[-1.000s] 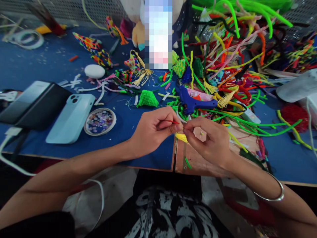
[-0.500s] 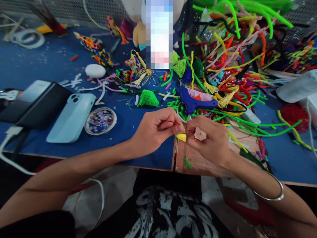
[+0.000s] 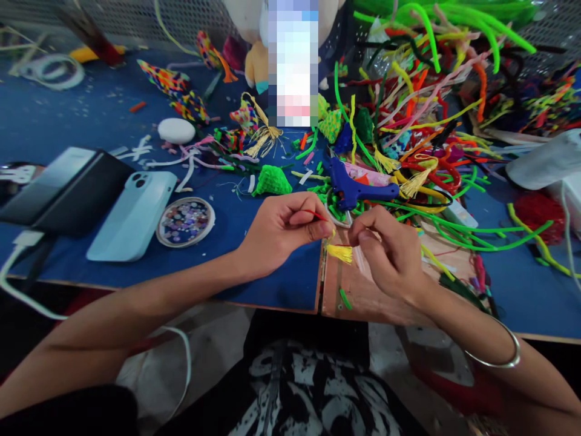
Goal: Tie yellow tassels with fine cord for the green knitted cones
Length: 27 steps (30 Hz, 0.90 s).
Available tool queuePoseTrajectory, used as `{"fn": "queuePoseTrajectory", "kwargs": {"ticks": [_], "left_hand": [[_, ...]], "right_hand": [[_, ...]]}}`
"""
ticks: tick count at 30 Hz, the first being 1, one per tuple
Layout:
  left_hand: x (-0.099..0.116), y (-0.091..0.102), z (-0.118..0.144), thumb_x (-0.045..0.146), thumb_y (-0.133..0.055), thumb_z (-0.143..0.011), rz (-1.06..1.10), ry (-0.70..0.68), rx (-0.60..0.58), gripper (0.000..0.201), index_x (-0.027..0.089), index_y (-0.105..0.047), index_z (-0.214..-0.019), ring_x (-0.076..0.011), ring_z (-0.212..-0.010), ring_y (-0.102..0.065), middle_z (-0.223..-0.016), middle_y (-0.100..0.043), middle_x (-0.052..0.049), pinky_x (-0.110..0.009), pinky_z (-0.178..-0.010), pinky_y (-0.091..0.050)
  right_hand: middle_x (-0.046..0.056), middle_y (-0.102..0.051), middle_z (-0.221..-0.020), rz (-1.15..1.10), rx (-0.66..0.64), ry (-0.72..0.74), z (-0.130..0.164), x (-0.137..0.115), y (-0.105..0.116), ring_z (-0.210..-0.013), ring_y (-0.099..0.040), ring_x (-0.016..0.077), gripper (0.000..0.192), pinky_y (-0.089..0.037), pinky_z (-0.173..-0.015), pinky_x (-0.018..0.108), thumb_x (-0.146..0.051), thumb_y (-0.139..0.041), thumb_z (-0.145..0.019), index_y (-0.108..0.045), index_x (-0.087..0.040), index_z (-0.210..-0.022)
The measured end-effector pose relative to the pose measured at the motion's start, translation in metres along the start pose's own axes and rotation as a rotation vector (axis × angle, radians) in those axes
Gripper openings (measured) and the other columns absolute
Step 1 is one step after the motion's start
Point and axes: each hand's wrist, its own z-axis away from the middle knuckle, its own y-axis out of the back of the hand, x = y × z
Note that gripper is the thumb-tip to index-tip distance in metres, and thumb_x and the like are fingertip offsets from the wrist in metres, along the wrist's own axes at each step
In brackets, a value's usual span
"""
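My left hand is closed in a pinch over the table's front edge. Below its fingertips hangs a small yellow tassel, its strands spread toward the right. A thin red strand sticks out between the same fingers; whether it is thread or wire I cannot tell. Just right of the tassel, my right hand has thumb and forefinger pressed together, and whatever lies between them is too small to see. Beyond the hands lies a blue glue gun, nozzle pointing toward me.
Green, yellow and red pipe cleaners heap up at the back right. A green knitted piece lies ahead of my left hand. Further left are a round dish of beads, a light blue phone and a white oval object.
My right fingers have moved slightly right, off the tassel, which now shows more fully and fans out. The left hand keeps its pinch almost in place.
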Motion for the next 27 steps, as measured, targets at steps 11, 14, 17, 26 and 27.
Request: {"fn": "queuePoseTrajectory", "kwargs": {"ticks": [11, 14, 17, 26, 27], "left_hand": [[0.014, 0.001, 0.002, 0.019, -0.054, -0.08, -0.492, -0.249, -0.139, 0.027, 0.019, -0.034, -0.063, -0.0142, -0.085, -0.049, -0.088, -0.05, -0.004, -0.029, -0.075, -0.044], [0.016, 0.002, 0.001, 0.02, -0.047, -0.083, -0.64, -0.31, -0.177, 0.02, 0.018, -0.038, -0.065, -0.0166, -0.086, -0.045, -0.088, -0.044, -0.005, -0.034, -0.081, -0.042], [0.02, 0.003, 0.0, 0.019, -0.036, -0.087, -0.715, -0.316, -0.248, 0.02, 0.018, -0.042, -0.068, -0.0171, -0.084, -0.044, -0.084, -0.047, -0.005, -0.034, -0.08, -0.04], [0.023, 0.007, 0.015, 0.016, -0.043, -0.086, -0.684, -0.096, -0.343, 0.025, 0.016, -0.043, -0.061, -0.0058, -0.049, -0.033, -0.053, -0.039, 0.006, -0.021, -0.05, -0.025], [0.022, 0.008, 0.018, 0.017, -0.044, -0.087, -0.709, -0.078, -0.329, 0.024, 0.015, -0.047, -0.063, -0.0056, -0.049, -0.034, -0.054, -0.04, 0.006, -0.02, -0.05, -0.025]], "right_hand": [[0.004, -0.052, -0.118, -0.693, -0.162, -0.152, -0.01, 0.011, -0.004, -0.101, -0.058, 0.0153, 0.034, -0.049, -0.088, 0.033, -0.02, -0.059, -0.082, -0.046, -0.026, -0.113], [0.003, -0.05, -0.118, -0.866, -0.281, -0.231, -0.011, 0.009, -0.003, -0.089, -0.059, 0.0111, 0.041, -0.051, -0.081, 0.029, -0.021, -0.063, -0.081, -0.043, -0.027, -0.116], [0.0, -0.052, -0.103, -0.883, -0.323, -0.281, -0.013, 0.004, -0.002, -0.074, -0.055, 0.0073, 0.039, -0.049, -0.066, 0.022, -0.025, -0.062, -0.082, -0.041, -0.026, -0.115], [-0.008, -0.042, -0.057, -0.219, -0.301, -0.11, -0.009, -0.016, 0.008, -0.05, -0.038, 0.0067, 0.01, -0.028, -0.049, 0.021, -0.02, -0.055, -0.086, -0.05, -0.019, -0.094], [-0.008, -0.043, -0.056, -0.121, -0.299, -0.089, -0.008, -0.017, 0.008, -0.049, -0.037, 0.0065, 0.005, -0.028, -0.049, 0.021, -0.02, -0.055, -0.085, -0.053, -0.019, -0.09]]}}
